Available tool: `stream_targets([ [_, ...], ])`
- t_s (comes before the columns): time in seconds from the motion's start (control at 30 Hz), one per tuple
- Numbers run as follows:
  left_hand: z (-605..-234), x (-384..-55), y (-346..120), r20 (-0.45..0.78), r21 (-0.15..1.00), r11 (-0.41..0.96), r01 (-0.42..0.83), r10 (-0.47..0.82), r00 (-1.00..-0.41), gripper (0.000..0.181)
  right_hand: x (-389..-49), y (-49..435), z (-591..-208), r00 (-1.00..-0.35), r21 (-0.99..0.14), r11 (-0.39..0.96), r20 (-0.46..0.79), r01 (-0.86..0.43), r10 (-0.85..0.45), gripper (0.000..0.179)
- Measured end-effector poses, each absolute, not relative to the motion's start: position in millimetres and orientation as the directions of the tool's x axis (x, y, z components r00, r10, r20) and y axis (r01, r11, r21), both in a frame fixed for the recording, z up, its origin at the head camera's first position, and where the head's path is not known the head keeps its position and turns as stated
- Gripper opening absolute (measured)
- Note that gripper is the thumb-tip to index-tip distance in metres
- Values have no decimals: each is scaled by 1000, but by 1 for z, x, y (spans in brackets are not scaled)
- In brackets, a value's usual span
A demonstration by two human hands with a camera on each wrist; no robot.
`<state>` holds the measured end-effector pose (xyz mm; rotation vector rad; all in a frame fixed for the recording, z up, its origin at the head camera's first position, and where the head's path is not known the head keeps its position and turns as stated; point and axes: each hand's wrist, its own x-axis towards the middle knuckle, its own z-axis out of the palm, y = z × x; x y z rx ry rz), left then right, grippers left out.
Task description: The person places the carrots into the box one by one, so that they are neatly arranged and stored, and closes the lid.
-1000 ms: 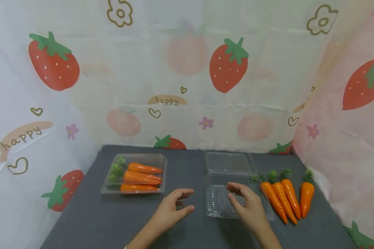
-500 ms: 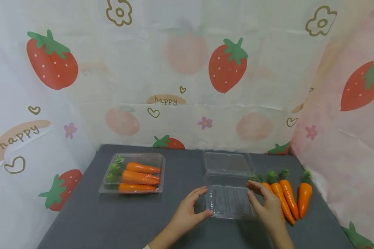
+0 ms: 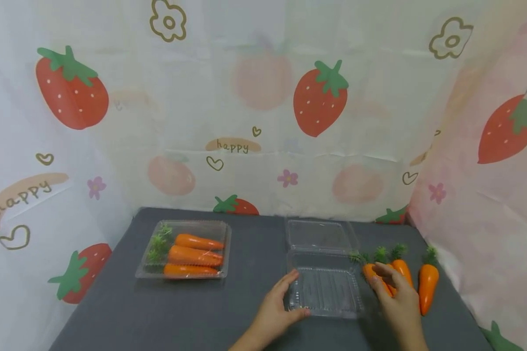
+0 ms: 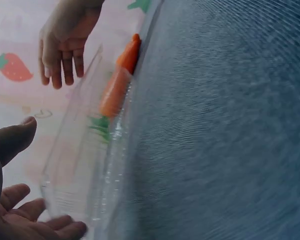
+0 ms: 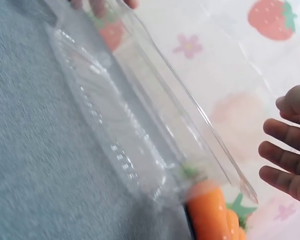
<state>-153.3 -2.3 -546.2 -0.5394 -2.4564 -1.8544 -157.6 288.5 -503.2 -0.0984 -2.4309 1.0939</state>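
An open clear plastic clamshell box (image 3: 329,292) lies on the dark tabletop, its hinged lid (image 3: 322,234) folded back toward the wall. My left hand (image 3: 274,312) is at the box's left side, fingers spread and thumb apart. Whether its fingertips touch the plastic I cannot tell. To the right of the box lie several orange carrots with green tops, among them a separate carrot (image 3: 428,287) at the far right. Over the others hovers my right hand (image 3: 399,297), partly hiding them. The right wrist view shows that hand's fingers (image 5: 285,155) loosely bent, with nothing between them.
A closed clear box (image 3: 141,265) holding several carrots (image 3: 195,255) stands at the left of the table. White cloth printed with strawberries (image 3: 320,100) encloses the table at the back and both sides.
Both hands have moved right: the left from the table's middle to the open box's left side, the right from over that box to over the carrots. The boxes stay put.
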Motion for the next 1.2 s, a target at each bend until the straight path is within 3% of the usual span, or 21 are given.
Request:
stream_targets([
  [0.3,-559,-151,-6,202,969,93,229,236,-950,96,-156,307,-511,-907,-771,637,263,9,330,38],
  [0.57,-557,-152,-21,229,960,118,254,195,-954,97,-158,312,-513,-924,-765,633,147,121,354,42],
  [1.2,-559,-145,-46,259,950,137,281,158,-953,94,-165,319,-532,-934,-723,668,92,176,346,47],
])
